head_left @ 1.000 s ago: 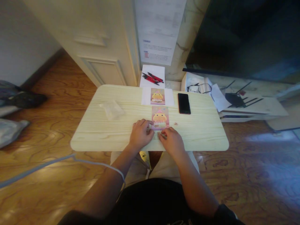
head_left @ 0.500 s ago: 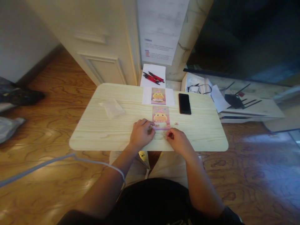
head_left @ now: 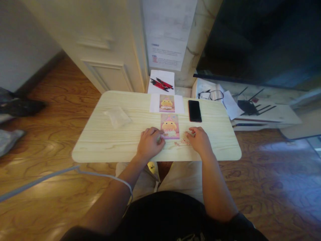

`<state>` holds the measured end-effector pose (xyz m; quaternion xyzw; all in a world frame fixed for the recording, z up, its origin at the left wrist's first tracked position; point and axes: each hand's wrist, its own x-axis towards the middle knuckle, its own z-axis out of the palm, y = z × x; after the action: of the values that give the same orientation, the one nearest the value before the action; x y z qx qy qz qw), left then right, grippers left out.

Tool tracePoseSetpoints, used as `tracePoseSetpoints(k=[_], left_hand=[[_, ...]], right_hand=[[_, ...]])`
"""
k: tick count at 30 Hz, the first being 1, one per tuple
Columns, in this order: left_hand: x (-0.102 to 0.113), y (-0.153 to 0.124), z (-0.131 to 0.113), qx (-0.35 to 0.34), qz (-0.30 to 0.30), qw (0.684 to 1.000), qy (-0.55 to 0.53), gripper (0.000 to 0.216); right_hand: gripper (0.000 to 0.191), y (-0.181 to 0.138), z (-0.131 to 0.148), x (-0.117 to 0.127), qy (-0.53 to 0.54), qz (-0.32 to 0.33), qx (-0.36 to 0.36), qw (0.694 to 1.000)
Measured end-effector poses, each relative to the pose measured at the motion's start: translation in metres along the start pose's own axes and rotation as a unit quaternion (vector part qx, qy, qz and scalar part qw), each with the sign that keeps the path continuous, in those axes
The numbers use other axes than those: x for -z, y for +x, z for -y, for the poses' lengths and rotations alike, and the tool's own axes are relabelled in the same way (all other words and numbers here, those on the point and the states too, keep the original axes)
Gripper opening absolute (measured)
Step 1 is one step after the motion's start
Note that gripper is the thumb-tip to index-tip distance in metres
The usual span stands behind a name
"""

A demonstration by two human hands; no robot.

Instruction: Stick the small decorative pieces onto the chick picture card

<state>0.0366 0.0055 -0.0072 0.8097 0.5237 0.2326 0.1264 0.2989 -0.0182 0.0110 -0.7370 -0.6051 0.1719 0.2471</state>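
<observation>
A small picture card [head_left: 170, 126] with a yellow cartoon figure on pink lies on the pale wooden table [head_left: 105, 140], in front of me. My left hand [head_left: 149, 143] rests at the card's lower left corner, fingers curled and touching its edge. My right hand [head_left: 200, 139] lies to the right of the card, fingers bent down onto the table beside several tiny pinkish pieces [head_left: 182, 142]. Whether those fingers pinch one of them is too small to tell. A second, matching picture [head_left: 167, 103] on white paper lies farther back.
A black phone [head_left: 195, 110] lies right of the far picture. A crumpled clear plastic bag [head_left: 117, 116] sits at the table's left. Red and black pens [head_left: 161, 84] lie on paper behind the table. A low shelf with cables and papers [head_left: 248, 107] stands at the right.
My right hand has moved from just below the card out to the right, uncovering the small pieces. My left hand has stayed at the card's corner.
</observation>
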Motion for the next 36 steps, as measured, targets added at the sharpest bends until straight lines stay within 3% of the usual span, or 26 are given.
tracePoseSetpoints(k=[7, 12, 16, 21, 31, 36], left_hand=[[0.005, 0.001, -0.003, -0.014, 0.008, 1.000, -0.012, 0.025], [0.006, 0.001, -0.003, -0.010, 0.012, 1.000, -0.025, 0.025], [0.004, 0.001, -0.001, -0.005, 0.012, 0.999, -0.038, 0.024], [0.003, 0.001, 0.002, -0.008, 0.011, 0.999, -0.035, 0.023], [0.003, 0.001, 0.003, -0.008, 0.008, 0.999, -0.041, 0.023], [0.001, 0.000, 0.004, -0.009, 0.003, 0.999, -0.043, 0.022]], right_hand=[[0.014, 0.008, -0.006, -0.012, 0.031, 0.031, -0.010, 0.999], [0.007, 0.009, 0.010, -0.008, 0.088, 0.048, -0.003, 0.995], [0.012, 0.012, 0.034, -0.018, 0.132, 0.105, 0.046, 0.985], [0.019, 0.016, 0.052, -0.034, 0.087, 0.119, 0.070, 0.987], [0.019, 0.018, 0.055, -0.037, 0.065, 0.126, 0.079, 0.987], [0.034, 0.020, 0.050, -0.039, 0.097, 0.130, 0.123, 0.979]])
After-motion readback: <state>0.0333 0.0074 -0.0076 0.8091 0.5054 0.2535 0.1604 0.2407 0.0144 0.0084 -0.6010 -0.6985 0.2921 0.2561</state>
